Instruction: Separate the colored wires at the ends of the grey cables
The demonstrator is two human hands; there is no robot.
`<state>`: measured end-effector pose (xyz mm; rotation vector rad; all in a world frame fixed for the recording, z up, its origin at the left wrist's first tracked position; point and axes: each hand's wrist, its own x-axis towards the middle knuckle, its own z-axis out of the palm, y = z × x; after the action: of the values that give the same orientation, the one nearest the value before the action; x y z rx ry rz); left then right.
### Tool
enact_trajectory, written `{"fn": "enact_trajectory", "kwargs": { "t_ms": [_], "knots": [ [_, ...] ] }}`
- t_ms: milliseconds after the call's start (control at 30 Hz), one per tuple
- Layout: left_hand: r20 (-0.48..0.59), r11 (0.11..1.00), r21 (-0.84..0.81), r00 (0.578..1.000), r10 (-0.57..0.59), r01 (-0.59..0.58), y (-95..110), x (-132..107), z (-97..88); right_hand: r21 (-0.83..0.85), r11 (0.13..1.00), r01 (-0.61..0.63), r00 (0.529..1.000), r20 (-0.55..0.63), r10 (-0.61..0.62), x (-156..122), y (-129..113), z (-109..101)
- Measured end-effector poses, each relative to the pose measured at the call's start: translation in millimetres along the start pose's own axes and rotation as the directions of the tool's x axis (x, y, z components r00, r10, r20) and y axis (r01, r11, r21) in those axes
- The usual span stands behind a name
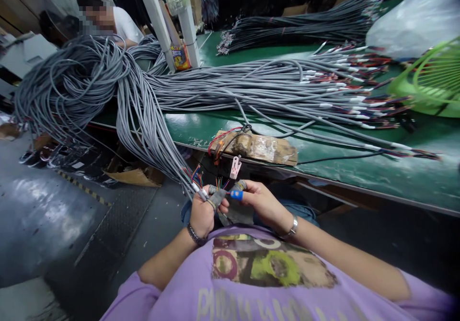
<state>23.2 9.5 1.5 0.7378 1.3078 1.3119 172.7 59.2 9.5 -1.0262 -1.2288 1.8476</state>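
My left hand (203, 213) is closed on the end of a grey cable (168, 160) that hangs down from the table edge. Thin coloured wires (220, 183) fan out of that cable end between my hands. My right hand (260, 201) pinches those wire tips with taped fingertips, one wrapped in blue. Both hands are held close together above my lap, just below the green table (201, 127). A small pink clip (235, 166) hangs from the table edge right above them.
A thick bundle of grey cables (230, 88) lies across the green table and spills over its left edge. A taped cardboard block (257, 147) sits at the edge. A green fan guard (436, 79) and a plastic bag (417, 21) are far right. Another person (120, 24) sits behind the cables at the far left.
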Motion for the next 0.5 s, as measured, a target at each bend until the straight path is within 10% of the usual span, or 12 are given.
{"fn": "enact_trajectory", "kwargs": {
  "t_ms": [500],
  "knots": [
    [0.114,0.993,0.111,0.993,-0.043,0.03,2.0,-2.0,-0.2,0.037,0.999,-0.029,0.995,0.092,0.025,0.6,-4.9,-10.7]
  ]
}}
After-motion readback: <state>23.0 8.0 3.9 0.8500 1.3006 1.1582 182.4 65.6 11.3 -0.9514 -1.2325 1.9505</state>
